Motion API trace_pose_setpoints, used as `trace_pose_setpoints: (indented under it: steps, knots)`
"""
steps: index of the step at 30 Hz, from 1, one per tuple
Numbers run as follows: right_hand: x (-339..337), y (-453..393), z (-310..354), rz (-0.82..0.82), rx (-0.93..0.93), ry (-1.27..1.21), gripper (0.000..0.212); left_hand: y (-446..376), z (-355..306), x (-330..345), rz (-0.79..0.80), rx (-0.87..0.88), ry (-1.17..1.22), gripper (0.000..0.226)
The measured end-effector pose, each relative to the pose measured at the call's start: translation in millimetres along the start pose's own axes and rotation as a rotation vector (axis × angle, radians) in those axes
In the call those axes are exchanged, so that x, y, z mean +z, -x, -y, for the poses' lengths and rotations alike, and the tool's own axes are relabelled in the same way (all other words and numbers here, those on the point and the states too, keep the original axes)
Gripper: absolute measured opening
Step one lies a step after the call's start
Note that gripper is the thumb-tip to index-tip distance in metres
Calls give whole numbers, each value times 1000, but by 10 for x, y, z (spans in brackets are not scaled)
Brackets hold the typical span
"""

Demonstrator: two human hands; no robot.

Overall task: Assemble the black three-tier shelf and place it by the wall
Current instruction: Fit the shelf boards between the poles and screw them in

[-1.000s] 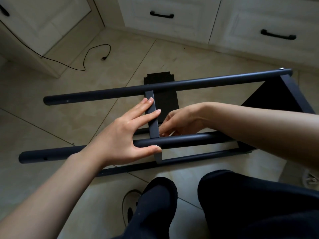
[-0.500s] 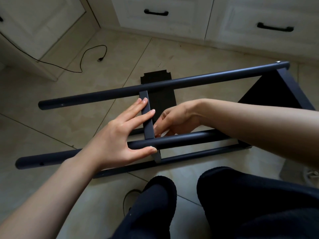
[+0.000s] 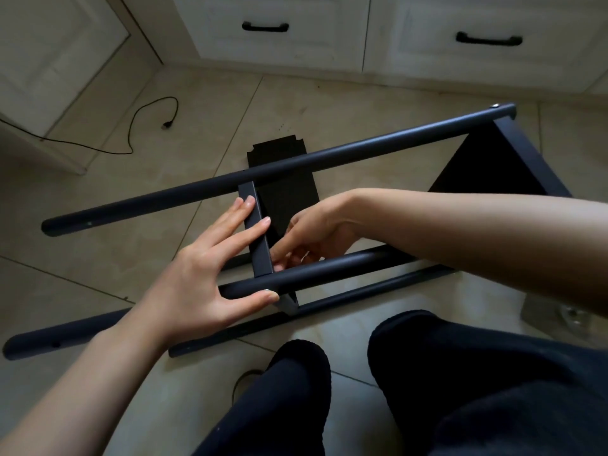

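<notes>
— Head view: how many poles (image 3: pixel 345 153)?
— Three round black ones show, lying sideways over the floor tiles (image 3: pixel 98 251). One flat crossbar (image 3: pixel 260 245) joins two of them; a black panel (image 3: pixel 487 162) closes the far right end.
— The hands?
— Two. The left hand (image 3: pixel 210 274) spreads wide, fingertips flat on the crossbar, thumb under the near pole. The right hand (image 3: pixel 312 235), just beyond the fingertips, curls behind the crossbar; what it pinches I cannot tell.
— Cabinets?
— Two drawer handles (image 3: pixel 265 27).

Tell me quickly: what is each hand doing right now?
Left hand: open, straight fingers pressing the middle shelf panel.
Right hand: fingers curled at the panel; any grip cannot be told.
</notes>
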State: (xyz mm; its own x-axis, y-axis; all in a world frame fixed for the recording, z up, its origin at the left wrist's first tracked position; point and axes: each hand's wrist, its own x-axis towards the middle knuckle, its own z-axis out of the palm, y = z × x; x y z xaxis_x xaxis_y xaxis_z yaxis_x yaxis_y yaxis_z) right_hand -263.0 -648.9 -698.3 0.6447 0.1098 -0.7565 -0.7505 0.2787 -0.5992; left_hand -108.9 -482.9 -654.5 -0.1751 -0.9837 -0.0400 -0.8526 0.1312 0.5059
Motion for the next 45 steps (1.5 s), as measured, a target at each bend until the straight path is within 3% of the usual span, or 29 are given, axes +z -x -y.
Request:
trace_pose_setpoints:
  steps: [30, 45]
  knots:
    - [102, -13, -16, -47, -47, 74, 17, 18, -29, -6, -5, 9, 26, 88]
    - [91, 30, -42, 33, -112, 3, 14, 20, -18, 3, -19, 4, 17, 90]
